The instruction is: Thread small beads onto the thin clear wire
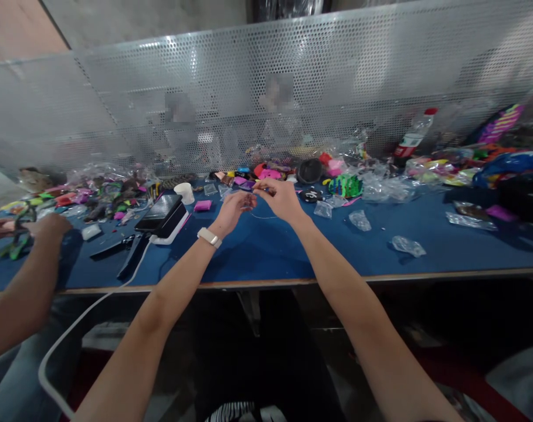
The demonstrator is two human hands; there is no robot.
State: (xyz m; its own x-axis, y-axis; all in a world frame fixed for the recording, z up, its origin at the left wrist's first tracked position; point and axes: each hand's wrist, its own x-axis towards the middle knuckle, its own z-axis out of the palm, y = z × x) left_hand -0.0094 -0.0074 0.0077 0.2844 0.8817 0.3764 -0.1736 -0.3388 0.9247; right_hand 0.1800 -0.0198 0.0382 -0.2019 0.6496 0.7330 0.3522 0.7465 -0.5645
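My left hand (234, 211), with a pale band (210, 237) on its wrist, is raised above the blue table with its fingers curled inward. Close beside it, my right hand (278, 198) pinches thumb and fingers together, its fingertips almost meeting those of the left. Whatever lies in either hand's fingers is too small to make out. A thin pale thread (265, 217) curves just below the two hands; which hand holds it I cannot tell. Behind them lie a pink piece (270, 174) and a round black container (309, 171).
Dark scissors-like tools (132, 252) and a phone on a box (160, 214) with a white cable (94, 302) lie left. A co-worker's hands (50, 225) hold something green. Clear plastic bags (407, 246) and a red-capped bottle (413, 140) are right. A perforated metal screen (231, 76) stands behind.
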